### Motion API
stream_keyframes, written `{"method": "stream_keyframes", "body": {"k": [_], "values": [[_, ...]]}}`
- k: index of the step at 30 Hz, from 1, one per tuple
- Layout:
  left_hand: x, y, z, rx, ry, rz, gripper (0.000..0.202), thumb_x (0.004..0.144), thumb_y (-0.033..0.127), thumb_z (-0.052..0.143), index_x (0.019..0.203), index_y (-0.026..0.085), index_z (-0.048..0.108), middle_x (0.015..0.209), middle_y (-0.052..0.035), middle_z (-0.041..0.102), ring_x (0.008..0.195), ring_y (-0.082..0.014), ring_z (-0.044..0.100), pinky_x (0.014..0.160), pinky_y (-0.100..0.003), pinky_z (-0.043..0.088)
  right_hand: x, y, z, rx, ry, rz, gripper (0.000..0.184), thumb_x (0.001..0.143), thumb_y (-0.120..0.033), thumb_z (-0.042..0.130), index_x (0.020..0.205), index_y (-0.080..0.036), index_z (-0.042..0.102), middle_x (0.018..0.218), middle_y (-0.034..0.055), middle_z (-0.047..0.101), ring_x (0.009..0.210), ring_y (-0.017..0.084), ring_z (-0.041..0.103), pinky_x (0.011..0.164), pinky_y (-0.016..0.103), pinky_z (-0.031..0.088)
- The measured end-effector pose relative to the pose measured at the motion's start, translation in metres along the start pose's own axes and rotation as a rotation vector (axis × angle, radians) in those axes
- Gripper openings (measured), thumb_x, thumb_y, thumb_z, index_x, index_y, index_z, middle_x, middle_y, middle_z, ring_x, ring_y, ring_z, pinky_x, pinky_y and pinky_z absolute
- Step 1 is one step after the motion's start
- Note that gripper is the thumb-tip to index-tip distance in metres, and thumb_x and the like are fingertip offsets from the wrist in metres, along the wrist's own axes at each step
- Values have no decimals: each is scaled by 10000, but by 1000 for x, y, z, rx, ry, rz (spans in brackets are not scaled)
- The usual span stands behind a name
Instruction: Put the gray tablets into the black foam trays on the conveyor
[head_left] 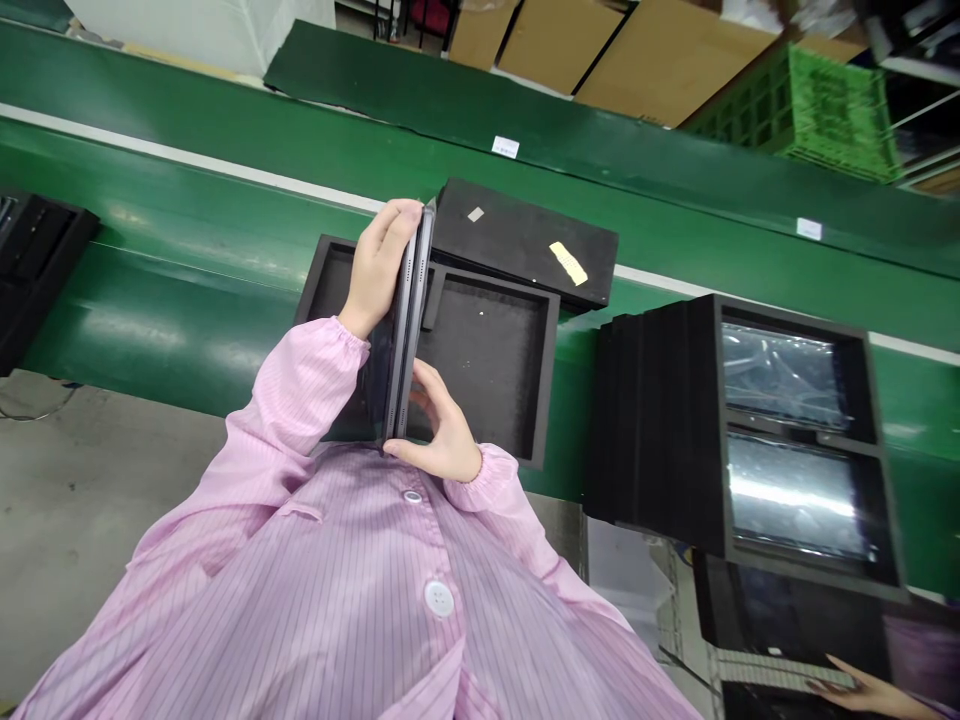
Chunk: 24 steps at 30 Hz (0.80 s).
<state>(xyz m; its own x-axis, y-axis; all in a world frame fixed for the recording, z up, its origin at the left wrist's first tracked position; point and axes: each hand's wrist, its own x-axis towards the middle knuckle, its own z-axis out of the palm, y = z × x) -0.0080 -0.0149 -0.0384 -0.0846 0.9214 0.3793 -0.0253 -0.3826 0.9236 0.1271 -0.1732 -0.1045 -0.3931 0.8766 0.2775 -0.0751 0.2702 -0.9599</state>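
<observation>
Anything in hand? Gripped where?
Two tablets, pressed together and held on edge: left hand at the far end, right hand at the near end.

I can read no wording from here. A white label (505,147) and a second label (809,229) to its right sit on the far side of the green tabletop (652,200), any print too small for me to make out.

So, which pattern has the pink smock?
The smock has thin darker stripes, clearest in the head view.

2 tablets (416,318), 1 green crate (838,112)
</observation>
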Motion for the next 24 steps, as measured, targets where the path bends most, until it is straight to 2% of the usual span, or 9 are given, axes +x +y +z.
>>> {"method": "stream_keyframes", "body": {"k": [7, 11, 19, 24], "values": [[-10, 10, 0, 8, -9, 57, 407, 934, 614, 499, 842, 249, 654, 895, -27, 646, 1021, -229, 640, 926, -374, 506, -1, -5, 1, -49, -2, 47, 928, 767, -571, 771, 1538, -303, 329, 1535, 136, 385, 1384, 303, 472, 1081, 494, 513], [-18, 19, 1, 28, -29, 96, 429, 915, 645, 505, 846, 250, 657, 900, -28, 664, 969, -220, 647, 910, -377, 511, -3, -6, 1, -8, 20, 26, 833, 820, -555, 727, 1522, -300, 358, 1511, 129, 406, 1356, 293, 500, 1094, 489, 502], [-28, 32, 0, 72, -74, 158, 467, 897, 685, 494, 878, 255, 676, 955, -43, 726, 961, -210, 674, 901, -355, 519, -7, -6, 2, 47, 20, -1, 786, 826, -476, 750, 1509, -337, 387, 1504, 110, 409, 1356, 302, 491, 1101, 490, 491], [-36, 32, -3, 80, -37, 232, 490, 950, 656, 399, 892, 259, 681, 954, -46, 714, 965, -216, 674, 924, -384, 516, -7, -8, 4, 58, 12, -5, 769, 828, -455, 752, 1502, -345, 398, 1509, 106, 402, 1355, 298, 495, 1099, 478, 490]]}}
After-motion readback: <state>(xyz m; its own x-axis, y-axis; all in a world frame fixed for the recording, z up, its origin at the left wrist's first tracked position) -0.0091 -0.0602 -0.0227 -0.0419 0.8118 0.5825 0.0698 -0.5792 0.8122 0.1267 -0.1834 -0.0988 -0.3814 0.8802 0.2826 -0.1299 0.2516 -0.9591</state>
